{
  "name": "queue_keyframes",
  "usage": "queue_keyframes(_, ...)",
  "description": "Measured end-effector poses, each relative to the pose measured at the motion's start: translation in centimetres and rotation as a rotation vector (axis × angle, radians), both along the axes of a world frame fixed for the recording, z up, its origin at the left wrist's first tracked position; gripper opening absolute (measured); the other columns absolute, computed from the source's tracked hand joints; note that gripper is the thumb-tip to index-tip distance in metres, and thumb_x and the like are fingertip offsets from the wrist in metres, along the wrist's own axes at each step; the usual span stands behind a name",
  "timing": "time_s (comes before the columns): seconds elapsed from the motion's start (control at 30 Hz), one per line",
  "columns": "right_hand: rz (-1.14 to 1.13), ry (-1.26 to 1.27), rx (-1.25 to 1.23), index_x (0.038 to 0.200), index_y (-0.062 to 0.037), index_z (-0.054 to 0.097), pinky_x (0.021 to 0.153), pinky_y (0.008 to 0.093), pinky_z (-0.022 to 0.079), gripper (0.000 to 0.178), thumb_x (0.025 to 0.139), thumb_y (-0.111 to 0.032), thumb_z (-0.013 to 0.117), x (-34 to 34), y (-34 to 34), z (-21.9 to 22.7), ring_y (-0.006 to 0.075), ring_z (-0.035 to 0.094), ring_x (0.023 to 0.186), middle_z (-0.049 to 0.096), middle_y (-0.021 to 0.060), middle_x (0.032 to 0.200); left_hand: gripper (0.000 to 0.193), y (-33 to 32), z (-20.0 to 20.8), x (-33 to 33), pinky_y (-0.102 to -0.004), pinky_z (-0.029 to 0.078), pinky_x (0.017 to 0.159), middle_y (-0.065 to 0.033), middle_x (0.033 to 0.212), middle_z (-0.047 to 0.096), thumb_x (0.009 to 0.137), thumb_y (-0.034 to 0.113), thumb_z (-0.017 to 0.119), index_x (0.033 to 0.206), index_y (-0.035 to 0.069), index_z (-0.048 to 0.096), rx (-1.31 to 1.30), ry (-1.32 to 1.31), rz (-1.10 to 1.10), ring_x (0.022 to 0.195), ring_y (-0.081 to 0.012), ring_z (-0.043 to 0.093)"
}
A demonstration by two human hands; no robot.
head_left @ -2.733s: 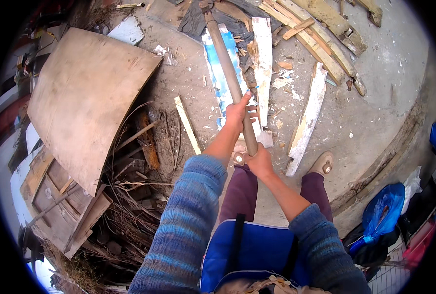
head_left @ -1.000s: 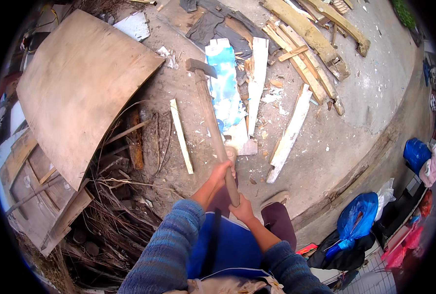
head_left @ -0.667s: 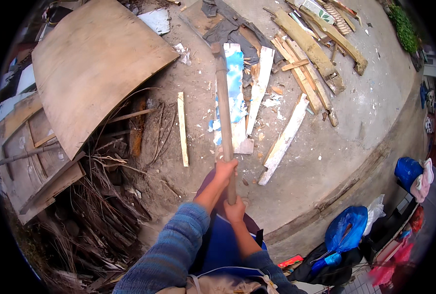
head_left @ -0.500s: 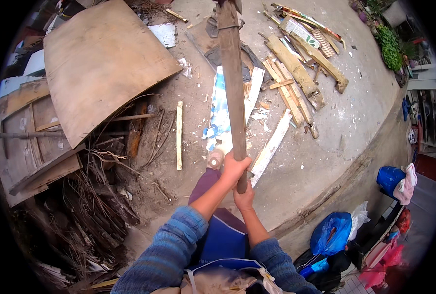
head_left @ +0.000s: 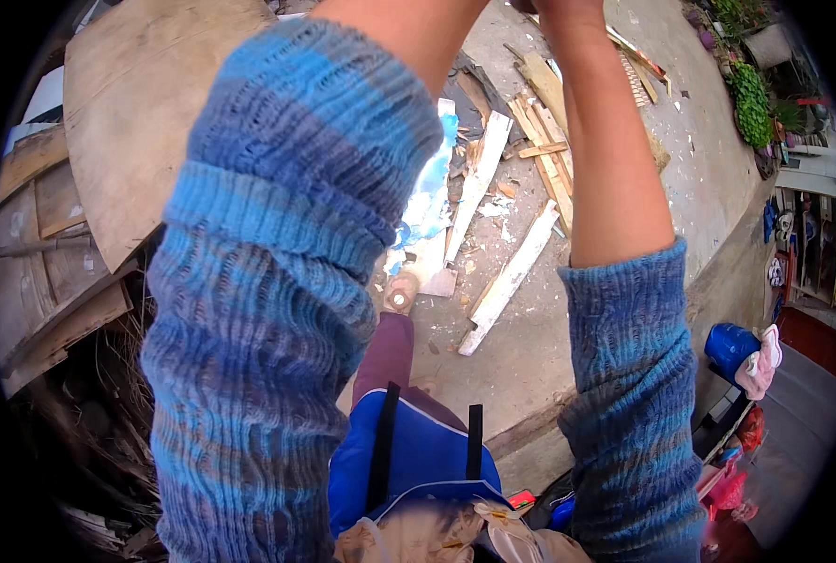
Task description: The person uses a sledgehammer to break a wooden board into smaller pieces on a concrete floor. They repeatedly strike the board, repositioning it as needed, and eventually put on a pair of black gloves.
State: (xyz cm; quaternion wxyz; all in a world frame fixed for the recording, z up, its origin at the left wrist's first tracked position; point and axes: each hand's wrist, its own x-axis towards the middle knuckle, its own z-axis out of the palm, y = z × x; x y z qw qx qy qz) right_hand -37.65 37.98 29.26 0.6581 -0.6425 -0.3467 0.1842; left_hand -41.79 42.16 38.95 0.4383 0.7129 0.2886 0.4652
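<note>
Both my arms are raised toward the top edge, in blue striped knit sleeves. Only the lower part of my right hand (head_left: 570,7) shows there, closed, with a dark bit of the long wooden handle's end (head_left: 525,6) beside it. The rest of the handle is out of sight. My left forearm (head_left: 408,33) runs off the top, so that hand is hidden. Below my arms lies a blue-and-white painted board (head_left: 429,202), with my shoe (head_left: 400,293) at its near end. A white-faced plank (head_left: 482,178) lies beside it, and a separate white plank (head_left: 513,280) lies farther right.
Splintered planks (head_left: 542,141) lie beyond on the concrete. A big plywood sheet (head_left: 122,113) leans over piled wood and branches at left. At right stand green plants (head_left: 748,98), a blue container (head_left: 729,347) and red bags (head_left: 751,427). Wood chips litter the ground.
Both arms have swung up from in front of me, carrying the long wooden handle up and out of view. My left hand has left the picture; the right one is at its top edge.
</note>
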Motion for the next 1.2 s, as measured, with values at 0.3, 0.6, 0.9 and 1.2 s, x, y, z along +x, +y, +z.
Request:
queue_keyframes(0.3,-0.086,0.917,-1.178,0.062,-0.0014,0.052,0.034,0.0273,0.031,0.020,0.067,-0.016,0.064,-19.1,-27.8,-33.2,0.0127,0.046,0.039,0.049,0.0047,0.051,0.039,-23.5,-45.0,-14.3,-0.0350,0.049,0.063,-0.0193,0.075,0.060,0.065,0.017,0.061,0.095,-0.005,0.051,-1.156,0.735,0.010,0.066,-0.0269,0.061)
queue_keyframes(0.6,0.012,0.931,-1.247,0.059,0.0004,0.052,0.034,0.0295,0.034,0.014,0.063,-0.010,0.061,-15.2,-25.1,-30.7,0.0153,0.048,0.038,0.049,0.0067,0.048,0.050,-15.1,-41.5,-25.5,-0.0379,0.027,0.098,-0.0231,0.126,0.033,0.078,0.035,0.058,0.116,0.004,0.048,-0.540,0.931,0.487,0.118,-0.0335,0.032)
queue_keyframes(0.9,0.388,0.927,-1.010,0.103,0.0030,0.048,0.068,0.0292,0.044,0.051,0.073,-0.035,0.065,-13.0,-28.4,-31.7,0.0187,0.056,0.080,0.055,0.0144,0.090,0.083,-11.7,-22.9,-12.8,-0.0576,0.002,0.100,-0.0161,0.140,0.009,0.075,0.068,0.028,0.136,0.013,0.014,-1.439,-1.250,-0.076,0.130,-0.0310,0.004)
queue_keyframes(1.2,0.357,-0.048,-0.650,0.126,0.0008,0.031,0.098,0.0383,0.026,0.055,0.084,-0.031,0.048,0.5,-29.7,-11.2,0.0337,0.029,0.121,0.030,0.0192,0.131,0.085,-18.2,-17.6,-4.1,-0.0613,0.003,0.098,-0.0146,0.141,0.006,0.072,0.073,0.021,0.136,0.019,0.012,-1.487,-1.070,-0.319,0.130,-0.0301,0.003)
